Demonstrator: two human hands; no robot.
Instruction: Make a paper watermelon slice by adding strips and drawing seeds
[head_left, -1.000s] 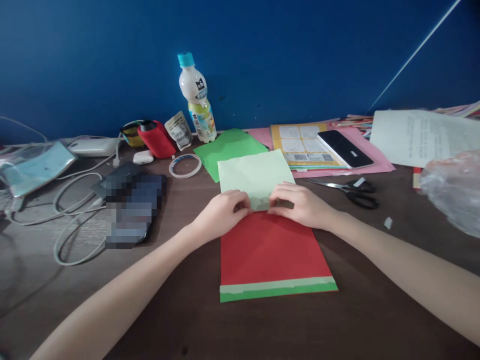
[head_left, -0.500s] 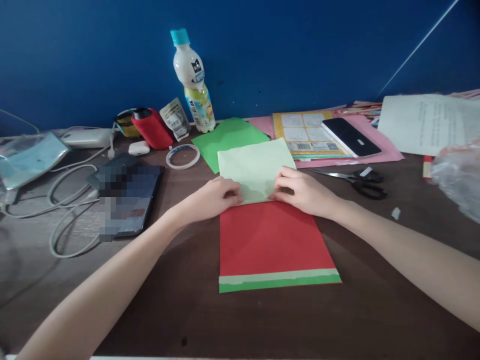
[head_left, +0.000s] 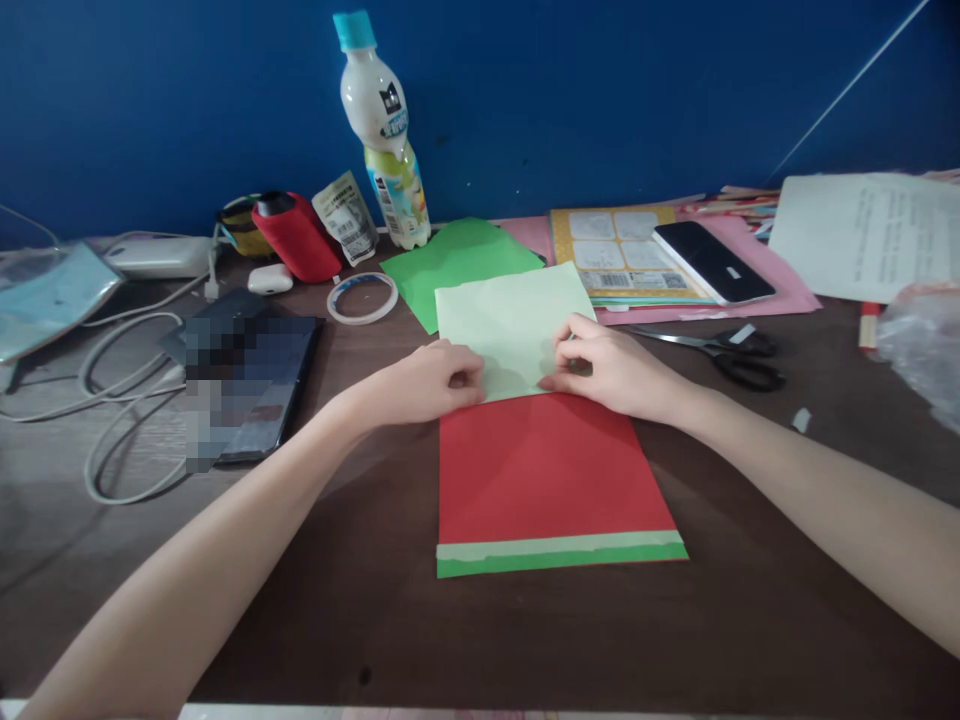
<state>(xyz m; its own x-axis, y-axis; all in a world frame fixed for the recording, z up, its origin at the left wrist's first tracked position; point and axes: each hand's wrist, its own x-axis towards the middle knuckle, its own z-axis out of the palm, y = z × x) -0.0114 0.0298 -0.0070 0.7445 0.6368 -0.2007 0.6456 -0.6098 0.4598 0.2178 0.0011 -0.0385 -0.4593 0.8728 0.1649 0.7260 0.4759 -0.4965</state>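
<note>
A red paper sheet (head_left: 540, 470) lies on the dark table (head_left: 750, 580), with a pale green and a darker green strip (head_left: 559, 556) along its near edge. A pale green sheet (head_left: 510, 320) overlaps its far edge. My left hand (head_left: 427, 380) is curled, its fingertips pinching the near left edge of the pale green sheet. My right hand (head_left: 607, 365) is likewise curled and pinches that sheet's near right edge. Both hands rest where the pale green sheet meets the red one.
A bright green sheet (head_left: 450, 265) and a drink bottle (head_left: 382, 130) stand behind. A tape roll (head_left: 365, 297), red pouch (head_left: 296, 235), tablet (head_left: 240, 385) and cables (head_left: 112, 400) are left. Scissors (head_left: 720, 352), a phone (head_left: 712, 262) on pink and yellow papers, and a plastic bag (head_left: 922, 345) are right.
The view has tilted upward a little, so everything sits lower in frame. Both hands stay at the pale green sheet's near edge, their fingers shifting only slightly.
</note>
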